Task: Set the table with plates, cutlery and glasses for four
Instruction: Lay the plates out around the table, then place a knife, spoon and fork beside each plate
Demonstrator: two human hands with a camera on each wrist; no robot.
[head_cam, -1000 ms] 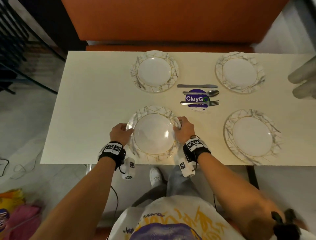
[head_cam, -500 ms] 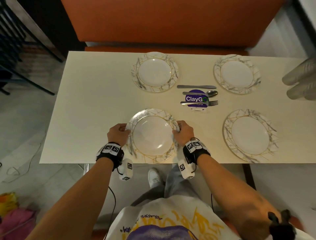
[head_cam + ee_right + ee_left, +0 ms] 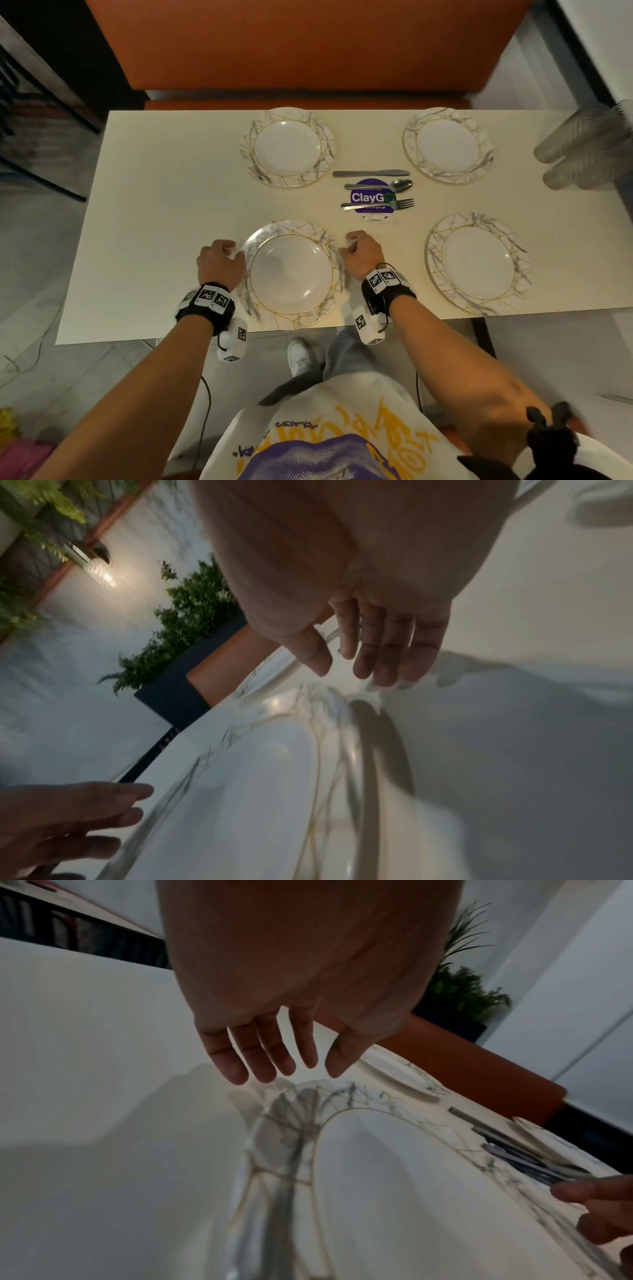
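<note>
The near-left plate (image 3: 291, 274), white with a grey marbled rim and gold lines, lies at the table's (image 3: 154, 205) 7 o'clock, its near rim at the edge. The left hand (image 3: 219, 262) at its 9 o'clock and right hand (image 3: 361, 255) at its 3 o'clock hang beside the rim with fingers loose, gripping nothing. Stacked glasses (image 3: 582, 150) at 3 o'clock are blurred and cut off
</note>
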